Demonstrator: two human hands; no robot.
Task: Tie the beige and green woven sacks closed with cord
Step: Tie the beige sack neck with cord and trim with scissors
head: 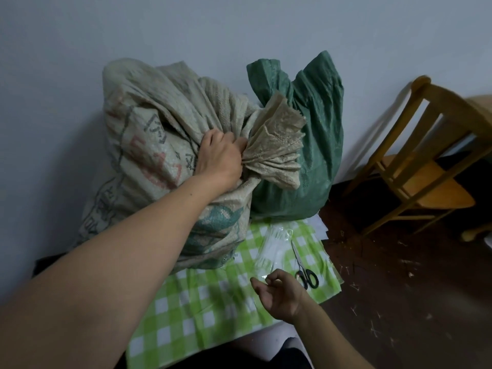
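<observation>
Far left, the big beige woven sack with faded red and grey print [149,145] is standing against the pale wall, on the surface's green-and-white checked cloth [202,302]. The left hand [218,158] is reaching in, its fingers wrapping tight round the sack's bunched neck, with the frayed mouth fanning out to the right. Just behind, touching it, the dark green woven sack [306,155] is sitting with its top loose. Nearer the front, a clear plastic packet [271,243] with something white inside is lying beside black-handled scissors [306,272]. The right hand [282,294] is hovering at the packet's near end, fingers loosely curled; whether they are pinching it, I cannot tell. Far right, a wooden slatted chair [415,161] is standing on the dark floor.
</observation>
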